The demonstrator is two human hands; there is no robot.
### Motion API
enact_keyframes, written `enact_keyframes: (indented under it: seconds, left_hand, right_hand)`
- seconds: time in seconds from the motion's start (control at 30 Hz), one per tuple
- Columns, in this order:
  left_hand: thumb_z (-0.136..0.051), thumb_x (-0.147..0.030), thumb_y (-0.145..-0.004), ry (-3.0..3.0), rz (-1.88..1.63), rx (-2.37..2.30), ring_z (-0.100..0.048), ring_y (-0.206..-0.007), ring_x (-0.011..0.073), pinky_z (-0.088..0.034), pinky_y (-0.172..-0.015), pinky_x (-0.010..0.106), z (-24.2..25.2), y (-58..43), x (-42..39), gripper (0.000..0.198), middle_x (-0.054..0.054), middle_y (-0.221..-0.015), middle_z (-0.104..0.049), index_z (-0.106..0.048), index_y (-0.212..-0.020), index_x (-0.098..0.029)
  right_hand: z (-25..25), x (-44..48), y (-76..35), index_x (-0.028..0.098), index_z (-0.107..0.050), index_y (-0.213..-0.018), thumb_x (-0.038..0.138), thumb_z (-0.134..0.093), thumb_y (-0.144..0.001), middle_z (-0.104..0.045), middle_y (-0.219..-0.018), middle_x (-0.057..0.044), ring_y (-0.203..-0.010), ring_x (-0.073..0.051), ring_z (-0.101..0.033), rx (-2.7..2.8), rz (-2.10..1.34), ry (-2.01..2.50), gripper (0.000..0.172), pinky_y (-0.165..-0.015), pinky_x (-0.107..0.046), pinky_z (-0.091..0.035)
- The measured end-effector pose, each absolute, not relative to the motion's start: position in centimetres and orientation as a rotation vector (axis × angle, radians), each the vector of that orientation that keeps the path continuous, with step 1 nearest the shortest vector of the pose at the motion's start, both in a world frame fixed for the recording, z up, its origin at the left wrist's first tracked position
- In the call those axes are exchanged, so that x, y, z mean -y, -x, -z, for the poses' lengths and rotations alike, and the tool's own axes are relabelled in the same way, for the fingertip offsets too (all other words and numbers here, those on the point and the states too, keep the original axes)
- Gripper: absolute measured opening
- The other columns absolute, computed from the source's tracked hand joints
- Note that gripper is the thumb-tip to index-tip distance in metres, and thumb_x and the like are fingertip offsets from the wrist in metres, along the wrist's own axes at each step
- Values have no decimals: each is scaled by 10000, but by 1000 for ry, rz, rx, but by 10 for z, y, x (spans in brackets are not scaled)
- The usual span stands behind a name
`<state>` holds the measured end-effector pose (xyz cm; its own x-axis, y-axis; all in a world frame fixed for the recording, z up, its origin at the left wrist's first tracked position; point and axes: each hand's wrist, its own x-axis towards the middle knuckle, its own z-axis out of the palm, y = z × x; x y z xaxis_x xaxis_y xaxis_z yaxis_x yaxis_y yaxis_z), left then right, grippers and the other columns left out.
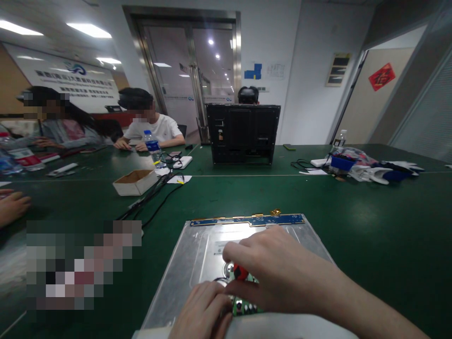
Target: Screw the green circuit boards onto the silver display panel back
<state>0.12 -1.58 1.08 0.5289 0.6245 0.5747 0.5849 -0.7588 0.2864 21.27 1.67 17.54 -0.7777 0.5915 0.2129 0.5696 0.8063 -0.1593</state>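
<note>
A flat silver metal panel [176, 268], like the back of a display, lies in front of me. A narrow blue circuit strip [247, 220] runs along its far edge. On the near part sits a green circuit board [243, 306], partly covered by my hands. My right hand [271, 268] is closed around the red and black handle of a screwdriver [240, 271], over the board; its tip is hidden. My left hand [205, 308] rests at the board's left side, fingers bent and pressed together. What they grip, if anything, is hidden.
A small open cardboard box [136, 183] and black cables [155, 188] lie to the left. A black monitor housing [243, 134] stands across the green table [370, 226]. Gloves [384, 172] lie far right. Several people sit around; a co-worker's hand [14, 207] is at left.
</note>
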Motion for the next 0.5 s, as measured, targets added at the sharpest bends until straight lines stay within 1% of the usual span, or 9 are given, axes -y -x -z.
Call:
enact_keyframes:
  seconds: [0.23,0.37,0.5]
  left_hand:
    - [-502,-121,-842,-2721,-1124,-1041,-636,-756,169,-525,-652,247,-17,-6,15,176,25,-883,-648,-566,-959,-235]
    - [-493,-141,-861,-2729,-1150,-1051,-649,-764,174,-533,-650,241,-20,-7,15,128,34,-884,-661,-553,-926,-234]
    - [-479,-164,-881,-2742,-1150,-1057,-654,-757,176,-543,-643,246,-21,-7,14,124,40,-886,-666,-560,-941,-236]
  right_hand:
    - [-171,-18,-210,192,-561,-905,398,-649,-891,-688,-738,10,-573,-123,-569,2755,-135,850,224,-473,-269,-170]
    - [-172,-17,-210,184,-563,-895,389,-636,-894,-680,-731,3,-558,-126,-582,2781,-94,842,218,-449,-278,-162]
    - [-174,-15,-212,194,-561,-905,404,-635,-899,-682,-728,16,-562,-125,-580,2747,-105,854,223,-462,-280,-172]
